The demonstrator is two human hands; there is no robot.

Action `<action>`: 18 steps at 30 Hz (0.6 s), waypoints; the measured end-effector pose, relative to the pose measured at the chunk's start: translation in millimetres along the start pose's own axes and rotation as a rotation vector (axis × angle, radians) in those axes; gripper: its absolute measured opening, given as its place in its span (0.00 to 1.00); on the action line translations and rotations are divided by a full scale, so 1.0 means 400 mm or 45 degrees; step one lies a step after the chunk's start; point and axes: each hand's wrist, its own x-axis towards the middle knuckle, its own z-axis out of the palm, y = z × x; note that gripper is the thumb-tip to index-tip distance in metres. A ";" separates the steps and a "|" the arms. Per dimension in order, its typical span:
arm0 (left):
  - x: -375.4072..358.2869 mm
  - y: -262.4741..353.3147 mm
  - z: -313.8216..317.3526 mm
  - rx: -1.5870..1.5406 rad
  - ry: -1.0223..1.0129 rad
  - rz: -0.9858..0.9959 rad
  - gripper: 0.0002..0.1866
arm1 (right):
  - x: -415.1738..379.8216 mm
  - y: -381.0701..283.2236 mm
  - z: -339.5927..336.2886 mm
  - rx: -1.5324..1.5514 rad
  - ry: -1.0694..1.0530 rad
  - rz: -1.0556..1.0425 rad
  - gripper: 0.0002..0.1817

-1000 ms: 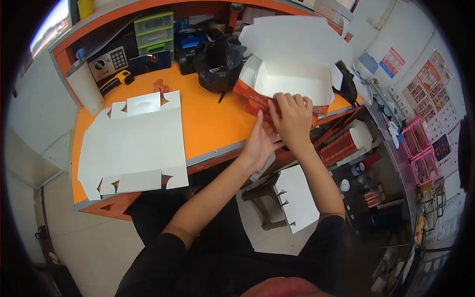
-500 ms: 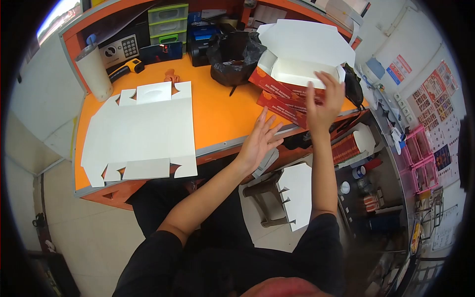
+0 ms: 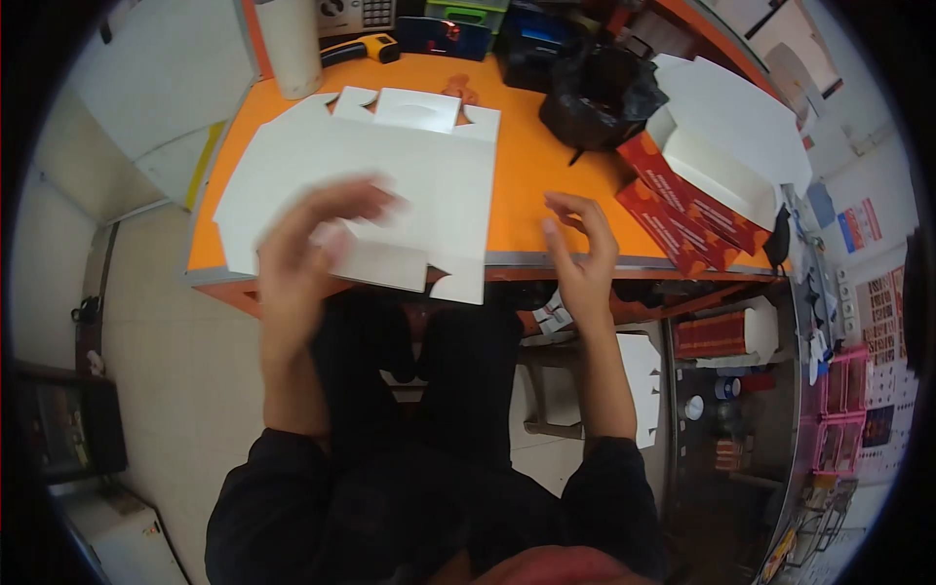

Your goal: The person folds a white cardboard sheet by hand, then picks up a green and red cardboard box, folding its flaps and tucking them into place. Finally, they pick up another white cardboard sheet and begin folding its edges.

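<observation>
A flat, unfolded white cardboard box blank [image 3: 419, 161] with cut flaps lies on the orange table. Over its left part hovers my left hand [image 3: 317, 234], blurred, its thumb apart from the curved fingers and nothing seen between them. My right hand [image 3: 588, 263] is above the table's front edge, between the blank and the folded boxes; its fingers are loosely bent, apart and holding nothing. At the right stands an open red-and-white cardboard box [image 3: 721, 175], its white lid raised. Another red box [image 3: 663, 224] shows beside its front.
A black plastic bag [image 3: 603, 97] sits at the back, left of the boxes. Behind the blank are a yellow-black handheld device [image 3: 375, 47], a phone [image 3: 444, 36] and a tall pale tumbler [image 3: 290, 49]. More white blanks [image 3: 639, 385] lie on a stool below.
The view has swung left. Both hands have moved left, away from the boxes; my left hand is now over the flat blank. My right hand has left the open box.
</observation>
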 end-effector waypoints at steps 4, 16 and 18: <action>0.009 -0.097 -0.206 0.738 0.305 -0.315 0.20 | 0.084 0.040 0.068 -0.208 -0.160 -0.031 0.22; -0.023 -0.248 -0.393 1.145 0.440 -0.554 0.25 | 0.363 0.169 0.162 -0.475 -0.743 0.103 0.28; -0.013 -0.249 -0.372 1.285 0.459 -0.532 0.24 | 0.373 0.182 0.171 -0.512 -0.670 -0.032 0.24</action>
